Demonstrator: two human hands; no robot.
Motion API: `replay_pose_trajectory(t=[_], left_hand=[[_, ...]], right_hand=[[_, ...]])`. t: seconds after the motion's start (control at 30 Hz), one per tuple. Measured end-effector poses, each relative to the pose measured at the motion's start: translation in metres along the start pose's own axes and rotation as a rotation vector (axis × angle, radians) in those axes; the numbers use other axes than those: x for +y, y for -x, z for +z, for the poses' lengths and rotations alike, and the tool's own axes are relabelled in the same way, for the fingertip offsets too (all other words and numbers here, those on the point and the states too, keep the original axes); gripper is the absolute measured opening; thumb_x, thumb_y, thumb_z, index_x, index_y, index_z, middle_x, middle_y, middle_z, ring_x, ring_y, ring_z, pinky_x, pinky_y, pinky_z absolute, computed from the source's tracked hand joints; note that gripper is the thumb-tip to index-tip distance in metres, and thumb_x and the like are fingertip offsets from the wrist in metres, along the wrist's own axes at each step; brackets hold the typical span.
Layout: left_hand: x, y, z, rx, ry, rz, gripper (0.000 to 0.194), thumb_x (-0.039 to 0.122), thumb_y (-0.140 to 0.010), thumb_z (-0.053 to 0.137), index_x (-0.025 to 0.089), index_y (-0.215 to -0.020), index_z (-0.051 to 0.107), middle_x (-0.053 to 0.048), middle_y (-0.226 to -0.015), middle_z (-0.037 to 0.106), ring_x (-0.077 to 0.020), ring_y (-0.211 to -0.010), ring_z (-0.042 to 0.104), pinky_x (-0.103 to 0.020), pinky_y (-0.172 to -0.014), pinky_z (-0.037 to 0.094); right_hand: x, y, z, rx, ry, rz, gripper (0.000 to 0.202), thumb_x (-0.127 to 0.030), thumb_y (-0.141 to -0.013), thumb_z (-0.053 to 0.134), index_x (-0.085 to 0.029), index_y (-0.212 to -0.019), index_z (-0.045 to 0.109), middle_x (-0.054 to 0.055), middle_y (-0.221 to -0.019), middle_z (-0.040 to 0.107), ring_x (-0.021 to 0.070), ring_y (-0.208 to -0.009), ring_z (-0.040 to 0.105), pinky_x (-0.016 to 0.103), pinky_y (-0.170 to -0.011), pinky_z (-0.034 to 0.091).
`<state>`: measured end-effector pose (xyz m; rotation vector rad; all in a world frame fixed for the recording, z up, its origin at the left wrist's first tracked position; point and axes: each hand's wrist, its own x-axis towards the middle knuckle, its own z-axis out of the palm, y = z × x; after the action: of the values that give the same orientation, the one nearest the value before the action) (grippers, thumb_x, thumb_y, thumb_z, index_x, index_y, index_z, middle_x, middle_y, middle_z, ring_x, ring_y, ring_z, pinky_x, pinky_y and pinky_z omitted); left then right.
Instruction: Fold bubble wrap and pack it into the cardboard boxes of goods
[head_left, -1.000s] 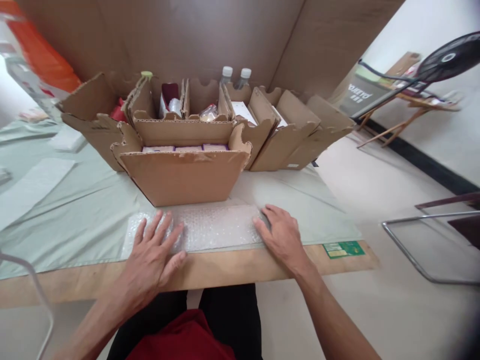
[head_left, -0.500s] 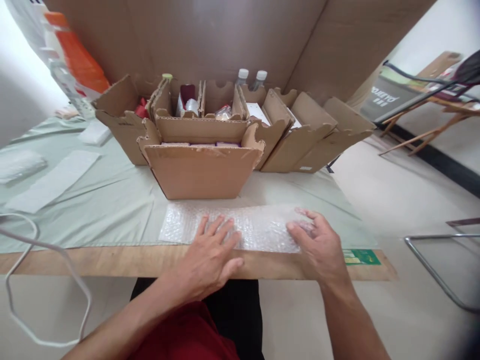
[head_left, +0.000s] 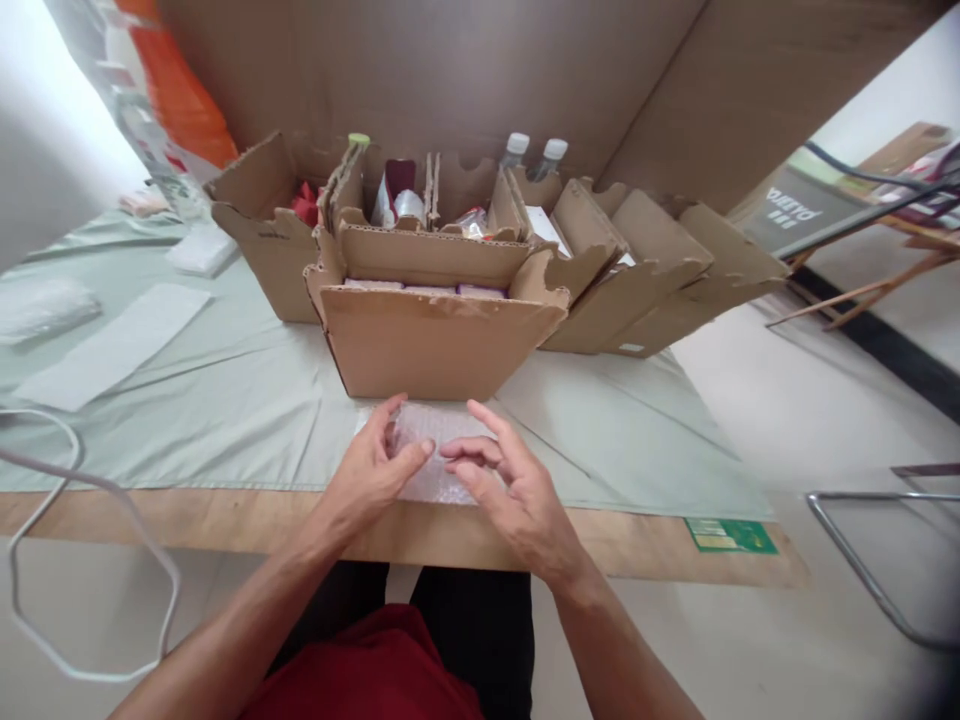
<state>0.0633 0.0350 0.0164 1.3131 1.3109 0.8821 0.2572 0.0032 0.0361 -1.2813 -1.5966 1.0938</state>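
Observation:
A piece of clear bubble wrap (head_left: 435,485) lies folded short at the table's front edge, just below the front cardboard box (head_left: 442,345). My left hand (head_left: 379,455) rests at the wrap's left part, thumb and fingers curved but apart. Over the right end of the wrap is my right hand (head_left: 506,480), its fingers spread and its thumb pointing toward the left hand. Nothing shows gripped in either hand. Both hands cover parts of the wrap, so its side edges are partly hidden.
Behind the front box stand several open cardboard bins (head_left: 592,235) holding small goods. On the left lie a flat white wrap sheet (head_left: 112,345), a bundle of wrap (head_left: 45,308) and a white cable (head_left: 90,470). A green card (head_left: 731,535) sits at the right front edge.
The right end of the bubble wrap has been brought over to the left, so the piece is now shorter. My right hand moved left and released it; my left hand shifted to the wrap's left part.

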Motion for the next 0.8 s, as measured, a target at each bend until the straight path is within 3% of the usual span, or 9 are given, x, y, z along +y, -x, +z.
replay_pose_trajectory(t=[0.07,0.17,0.3,0.4,0.5,0.67,0.73,0.8], left_hand=[[-0.005,-0.005,-0.001,0.065,-0.185,0.067,0.062,0.035,-0.089,0.058,0.015,-0.146,0.046,-0.001,-0.081,0.065,-0.0177,-0.072,0.062,-0.032,-0.067,0.052],[-0.009,-0.008,0.0,0.095,-0.435,0.122,0.06,0.026,-0.09,0.052,0.016,-0.149,0.045,0.005,-0.065,0.057,-0.0155,-0.057,0.055,-0.029,-0.059,0.045],[-0.01,-0.012,0.002,0.128,-0.706,0.151,0.06,0.024,-0.091,0.05,0.015,-0.149,0.044,0.002,-0.066,0.062,-0.0195,-0.062,0.063,-0.031,-0.063,0.047],[-0.014,-0.016,0.003,0.106,-0.837,0.173,0.058,0.022,-0.092,0.049,0.017,-0.15,0.044,-0.003,-0.079,0.071,-0.021,-0.071,0.07,-0.031,-0.065,0.051],[-0.017,-0.012,0.003,0.112,-0.923,0.224,0.056,0.021,-0.093,0.05,0.017,-0.149,0.044,-0.01,-0.105,0.074,-0.0253,-0.088,0.073,-0.036,-0.073,0.056],[-0.013,0.007,0.004,0.299,-0.973,0.542,0.046,0.02,-0.097,0.051,0.013,-0.142,0.05,-0.019,-0.128,0.065,-0.0326,-0.118,0.062,-0.048,-0.098,0.053],[-0.013,0.01,0.01,0.226,-1.002,0.666,0.042,0.014,-0.096,0.05,0.015,-0.137,0.056,-0.018,-0.14,0.061,-0.0333,-0.134,0.053,-0.05,-0.109,0.046],[-0.019,0.008,0.016,0.102,-1.065,0.696,0.04,0.015,-0.097,0.05,0.018,-0.135,0.06,-0.016,-0.149,0.056,-0.0356,-0.144,0.043,-0.058,-0.116,0.037]], right_hand=[[0.005,0.002,-0.007,0.073,0.077,-0.037,0.039,-0.038,-0.101,0.055,-0.026,-0.138,0.056,0.006,-0.109,0.076,0.0193,-0.096,0.073,0.036,-0.086,0.059],[0.015,0.004,-0.019,0.164,0.376,-0.153,0.024,-0.033,-0.101,0.054,-0.025,-0.118,0.069,0.006,-0.109,0.077,0.0217,-0.101,0.071,0.039,-0.092,0.056],[0.033,0.003,-0.015,0.09,0.79,-0.281,0.026,-0.027,-0.1,0.051,-0.021,-0.114,0.073,0.009,-0.115,0.075,0.0271,-0.105,0.067,0.045,-0.089,0.051],[0.044,0.004,-0.007,0.071,0.924,-0.25,0.029,-0.026,-0.101,0.048,-0.021,-0.115,0.073,0.011,-0.118,0.073,0.0279,-0.103,0.064,0.044,-0.085,0.048],[0.049,0.006,-0.004,0.085,0.943,-0.25,0.029,-0.025,-0.101,0.049,-0.021,-0.118,0.072,0.01,-0.119,0.072,0.0275,-0.105,0.062,0.043,-0.086,0.046],[0.053,0.01,-0.003,0.112,0.946,-0.268,0.026,-0.022,-0.102,0.049,-0.019,-0.117,0.07,0.01,-0.12,0.072,0.0265,-0.105,0.061,0.041,-0.085,0.044],[0.056,0.01,-0.001,0.141,0.951,-0.283,0.026,-0.021,-0.102,0.048,-0.018,-0.116,0.07,0.011,-0.119,0.072,0.027,-0.105,0.061,0.041,-0.084,0.044],[0.061,0.011,0.001,0.169,0.96,-0.293,0.027,-0.022,-0.102,0.047,-0.018,-0.117,0.07,0.012,-0.118,0.072,0.0275,-0.105,0.061,0.041,-0.084,0.044]])
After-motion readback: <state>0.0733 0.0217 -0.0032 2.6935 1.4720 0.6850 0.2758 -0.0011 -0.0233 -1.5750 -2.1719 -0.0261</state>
